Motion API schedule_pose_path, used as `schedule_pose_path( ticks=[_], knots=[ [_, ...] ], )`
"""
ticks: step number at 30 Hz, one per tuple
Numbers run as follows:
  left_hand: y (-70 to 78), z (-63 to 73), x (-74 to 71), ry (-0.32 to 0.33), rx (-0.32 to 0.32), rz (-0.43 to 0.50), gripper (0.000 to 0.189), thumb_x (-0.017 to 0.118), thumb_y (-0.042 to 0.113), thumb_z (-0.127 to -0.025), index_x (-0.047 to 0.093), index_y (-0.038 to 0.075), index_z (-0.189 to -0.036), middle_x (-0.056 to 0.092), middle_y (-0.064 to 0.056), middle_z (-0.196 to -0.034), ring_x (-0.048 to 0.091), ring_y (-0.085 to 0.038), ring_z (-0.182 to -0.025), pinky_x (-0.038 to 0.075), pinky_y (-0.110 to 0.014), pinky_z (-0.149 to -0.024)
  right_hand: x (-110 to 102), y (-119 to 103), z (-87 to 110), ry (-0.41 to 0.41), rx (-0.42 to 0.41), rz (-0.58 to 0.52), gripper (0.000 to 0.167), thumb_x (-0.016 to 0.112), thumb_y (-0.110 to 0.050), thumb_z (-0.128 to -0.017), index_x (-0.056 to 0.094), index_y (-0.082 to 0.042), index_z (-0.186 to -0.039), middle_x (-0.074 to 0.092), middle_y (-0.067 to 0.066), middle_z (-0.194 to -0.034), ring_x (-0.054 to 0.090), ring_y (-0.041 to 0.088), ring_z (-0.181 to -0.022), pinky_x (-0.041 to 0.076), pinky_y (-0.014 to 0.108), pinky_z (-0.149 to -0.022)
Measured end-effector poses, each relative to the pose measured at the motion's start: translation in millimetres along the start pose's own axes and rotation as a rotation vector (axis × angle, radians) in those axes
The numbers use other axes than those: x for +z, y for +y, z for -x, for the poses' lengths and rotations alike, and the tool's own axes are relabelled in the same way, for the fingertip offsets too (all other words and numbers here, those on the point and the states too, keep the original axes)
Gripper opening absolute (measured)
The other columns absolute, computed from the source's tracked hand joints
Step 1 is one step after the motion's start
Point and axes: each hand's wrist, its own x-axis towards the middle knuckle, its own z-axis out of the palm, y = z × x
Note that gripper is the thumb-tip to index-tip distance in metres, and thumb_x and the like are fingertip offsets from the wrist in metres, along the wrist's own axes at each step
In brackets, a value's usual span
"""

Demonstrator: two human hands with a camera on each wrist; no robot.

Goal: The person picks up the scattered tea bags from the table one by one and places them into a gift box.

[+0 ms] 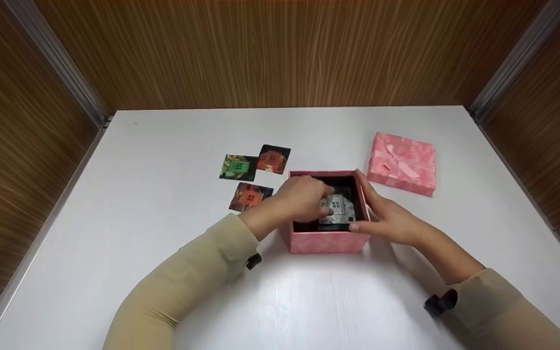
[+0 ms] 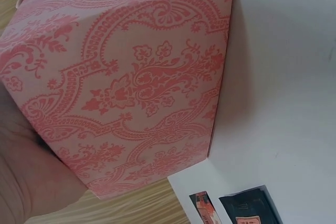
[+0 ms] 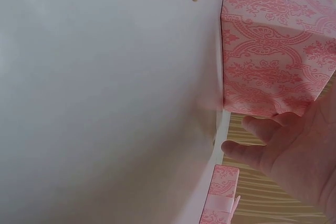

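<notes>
An uncovered pink patterned gift box [image 1: 326, 243] stands on the table, its inside dark. My left hand [image 1: 302, 199] reaches over its left wall, and the thumb and index finger pinch a grey-and-silver sachet [image 1: 341, 209] inside. Darker items under that sachet are mostly hidden. My right hand [image 1: 392, 218] grips the box by its right side, thumb over the near corner and fingers along the outer wall. In the left wrist view the box's patterned wall [image 2: 147, 77] hides the left fingers. The right fingers [image 3: 262, 129] lie against the box in the right wrist view.
Left of the box lie a green-and-black sachet [image 1: 238, 167], a red-and-black sachet [image 1: 273, 159] and an orange-red sachet [image 1: 251, 196] partly behind the left forearm. The pink lid [image 1: 401, 163] with a ribbon bow rests at the back right. Wood-grain panels [image 1: 280, 53] surround the white table.
</notes>
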Motion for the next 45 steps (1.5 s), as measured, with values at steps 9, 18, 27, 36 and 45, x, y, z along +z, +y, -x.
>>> schedule_pose_path(
  ticks=[9,18,27,36,45],
  knots=[
    [-21.0,19.5,-23.4,0.174,0.048,0.408,0.042,0.071,0.03,-0.103,0.071,0.011,-0.141,0.077,-0.006,-0.122,0.07,-0.015,-0.106,0.053,-0.035,-0.098,0.0,0.7,0.6,0.01,0.002,0.002,0.113,0.078,-0.041,-0.095,-0.002,-0.023,-0.172,0.04,0.023,-0.164,0.055,0.045,-0.135,0.04,0.067,-0.11],
    [-82.7,42.6,-47.3,0.447,-0.048,0.672,0.04,0.071,0.022,-0.104,0.069,0.007,-0.141,0.077,-0.003,-0.101,0.068,-0.015,-0.087,0.056,-0.032,-0.079,1.3,0.2,-1.3,0.014,0.022,0.012,0.114,0.078,-0.043,-0.093,-0.002,-0.023,-0.172,0.041,0.026,-0.163,0.056,0.046,-0.133,0.04,0.067,-0.111],
    [-158.0,53.4,-30.2,0.514,-0.253,0.645,0.049,0.069,0.028,-0.105,0.062,0.008,-0.149,0.066,-0.011,-0.138,0.058,-0.024,-0.131,0.048,-0.044,-0.109,3.4,-0.4,-3.2,0.006,0.012,-0.017,0.115,0.078,-0.042,-0.093,-0.003,-0.023,-0.172,0.035,0.021,-0.168,0.054,0.043,-0.137,0.038,0.066,-0.113],
    [-199.5,58.2,-3.5,0.445,-0.412,0.654,0.059,0.072,0.03,-0.103,0.054,0.011,-0.157,0.051,-0.013,-0.158,0.04,-0.03,-0.151,0.032,-0.047,-0.124,5.2,-1.3,-2.0,0.015,0.015,-0.008,0.115,0.078,-0.043,-0.093,-0.002,-0.022,-0.172,0.036,0.023,-0.167,0.057,0.044,-0.133,0.039,0.067,-0.112],
    [-218.9,62.6,19.2,0.362,-0.443,0.694,0.065,0.071,0.029,-0.104,0.047,0.009,-0.161,0.039,-0.017,-0.165,0.031,-0.035,-0.156,0.026,-0.047,-0.126,8.1,-0.8,0.2,0.018,0.02,-0.012,0.114,0.078,-0.043,-0.094,-0.002,-0.023,-0.172,0.036,0.023,-0.167,0.053,0.046,-0.137,0.038,0.068,-0.113]
  ],
)
